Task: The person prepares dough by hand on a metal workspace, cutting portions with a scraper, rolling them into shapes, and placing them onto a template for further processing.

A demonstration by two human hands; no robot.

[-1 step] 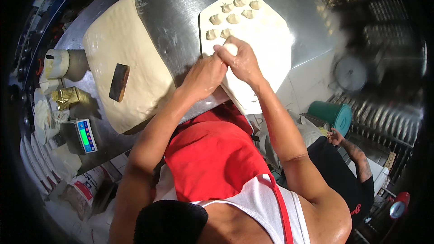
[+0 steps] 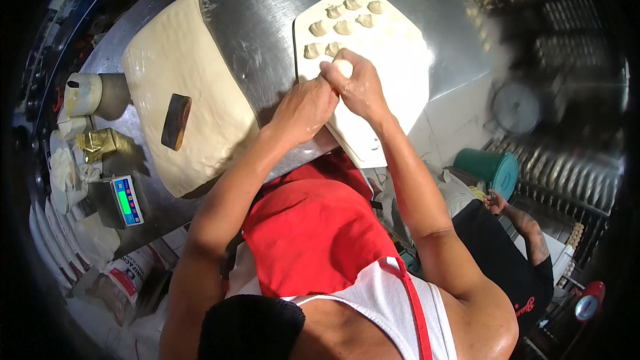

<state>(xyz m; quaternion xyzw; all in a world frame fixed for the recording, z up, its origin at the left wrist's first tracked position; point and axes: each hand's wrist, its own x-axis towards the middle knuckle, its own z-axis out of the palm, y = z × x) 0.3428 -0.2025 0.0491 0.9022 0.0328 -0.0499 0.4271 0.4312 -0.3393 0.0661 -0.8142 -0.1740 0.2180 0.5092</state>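
My right hand (image 2: 363, 92) is closed round a piece of pale dough (image 2: 343, 68), which bulges out rounded at the top of the fist. Pressed against it, my left hand (image 2: 303, 110) is closed too; its fingertips are hidden, so what they grip cannot be made out. Both hands are above the near part of a cream board (image 2: 393, 80). Small peaked dough lumps (image 2: 343, 27) sit in rows on the board's far left, just beyond my hands. To the left lies a big slab of dough (image 2: 183, 53) with a dark rectangular scraper (image 2: 176, 122) on top.
A steel table (image 2: 267, 0) bears it all. Along its left side stand a digital scale (image 2: 125, 201), a gold-wrapped block (image 2: 98, 145) and a white tub (image 2: 83, 94). On the right are a green bucket (image 2: 490, 170) and another person's arm (image 2: 527, 227).
My hands and the dough piece have shifted very slightly; the rounded bulge sits a little farther from me. The board, slab and scraper have not moved.
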